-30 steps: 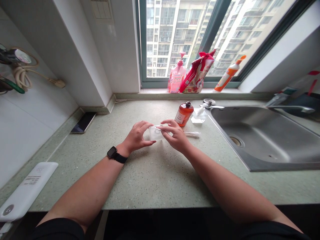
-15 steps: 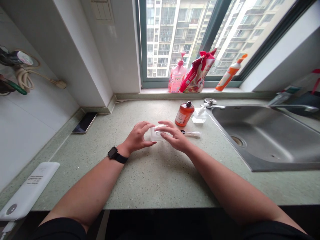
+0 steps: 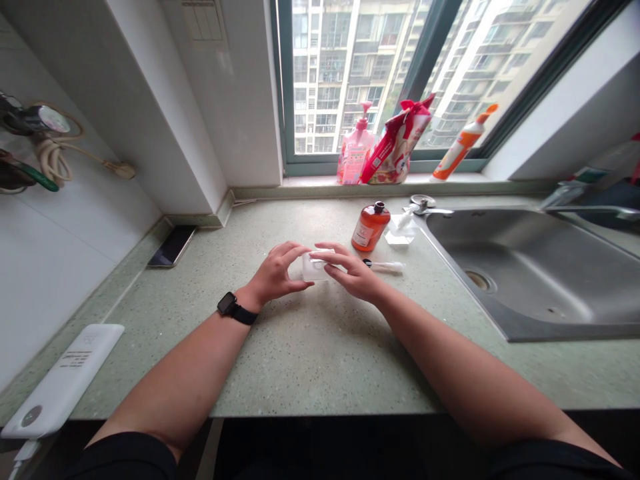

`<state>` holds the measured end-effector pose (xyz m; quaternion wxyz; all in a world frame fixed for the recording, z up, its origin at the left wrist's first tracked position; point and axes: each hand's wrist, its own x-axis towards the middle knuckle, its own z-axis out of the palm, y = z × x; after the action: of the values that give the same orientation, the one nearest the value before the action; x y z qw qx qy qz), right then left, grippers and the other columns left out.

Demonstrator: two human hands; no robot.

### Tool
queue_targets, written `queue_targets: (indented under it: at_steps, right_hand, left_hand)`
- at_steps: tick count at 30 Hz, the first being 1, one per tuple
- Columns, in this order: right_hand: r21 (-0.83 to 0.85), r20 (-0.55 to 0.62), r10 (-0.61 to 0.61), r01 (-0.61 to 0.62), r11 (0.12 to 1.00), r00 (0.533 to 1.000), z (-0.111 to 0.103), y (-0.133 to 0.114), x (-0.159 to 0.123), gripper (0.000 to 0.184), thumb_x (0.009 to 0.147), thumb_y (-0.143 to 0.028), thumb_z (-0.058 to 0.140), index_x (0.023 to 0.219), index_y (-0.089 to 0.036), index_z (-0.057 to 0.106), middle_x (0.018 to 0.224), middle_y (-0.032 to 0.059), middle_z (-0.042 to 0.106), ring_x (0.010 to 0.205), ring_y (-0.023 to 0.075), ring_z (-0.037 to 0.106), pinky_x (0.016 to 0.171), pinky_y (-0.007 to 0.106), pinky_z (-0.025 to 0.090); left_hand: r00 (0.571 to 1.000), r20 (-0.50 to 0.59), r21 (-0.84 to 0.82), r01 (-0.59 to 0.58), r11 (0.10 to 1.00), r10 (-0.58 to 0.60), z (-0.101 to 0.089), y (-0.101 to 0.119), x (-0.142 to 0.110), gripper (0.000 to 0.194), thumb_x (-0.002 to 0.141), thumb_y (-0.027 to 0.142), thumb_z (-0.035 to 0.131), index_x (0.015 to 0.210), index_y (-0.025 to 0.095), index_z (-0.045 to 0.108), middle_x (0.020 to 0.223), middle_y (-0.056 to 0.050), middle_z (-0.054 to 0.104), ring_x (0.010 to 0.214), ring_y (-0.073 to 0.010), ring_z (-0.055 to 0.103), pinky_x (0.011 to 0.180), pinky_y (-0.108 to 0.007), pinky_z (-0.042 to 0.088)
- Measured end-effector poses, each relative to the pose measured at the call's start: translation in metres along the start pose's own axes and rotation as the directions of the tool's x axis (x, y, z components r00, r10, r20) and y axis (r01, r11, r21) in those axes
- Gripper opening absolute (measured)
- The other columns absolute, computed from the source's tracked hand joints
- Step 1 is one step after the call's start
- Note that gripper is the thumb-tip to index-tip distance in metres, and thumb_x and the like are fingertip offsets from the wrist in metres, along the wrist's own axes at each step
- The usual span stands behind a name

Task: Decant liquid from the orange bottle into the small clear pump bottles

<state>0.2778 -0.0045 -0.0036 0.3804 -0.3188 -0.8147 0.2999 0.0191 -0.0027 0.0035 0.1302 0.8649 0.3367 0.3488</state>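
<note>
Clear plastic case [image 3: 314,268] held between both hands, mid-worktop.

The left hand [image 3: 274,270] curls around its left side and the right hand [image 3: 351,272] pinches its right end, over the speckled worktop [image 3: 320,360]. A white stick [image 3: 385,266] and an amber bottle [image 3: 370,227] lie just beyond, left of the steel sink [image 3: 520,273].

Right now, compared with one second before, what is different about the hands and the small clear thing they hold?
The small clear plastic box has turned from tilted to squarer between the left hand and the right hand. The right hand has moved slightly back toward the box, so the dark end of the white stick now shows. Both hands still hold the box; the orange bottle stayed where it was.
</note>
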Motion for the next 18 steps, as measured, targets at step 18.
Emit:
queue_targets:
  at_steps: [18]
  right_hand:
    - [-0.216,-0.167,-0.031,-0.006,0.976,0.985,0.013,-0.003,-0.004,0.034,0.104,-0.025,0.061,0.128,-0.038,0.081,0.151,0.0083,0.065,0.143,0.0295,0.059,0.12,0.057,0.05]
  left_hand:
    - [0.978,-0.118,0.057,0.181,0.982,-0.174,-0.001,-0.007,0.0,0.059,0.083,0.056,0.089,0.122,0.02,0.064,0.115,-0.009,0.069,0.104,-0.0276,0.069,0.092,-0.044,0.057]
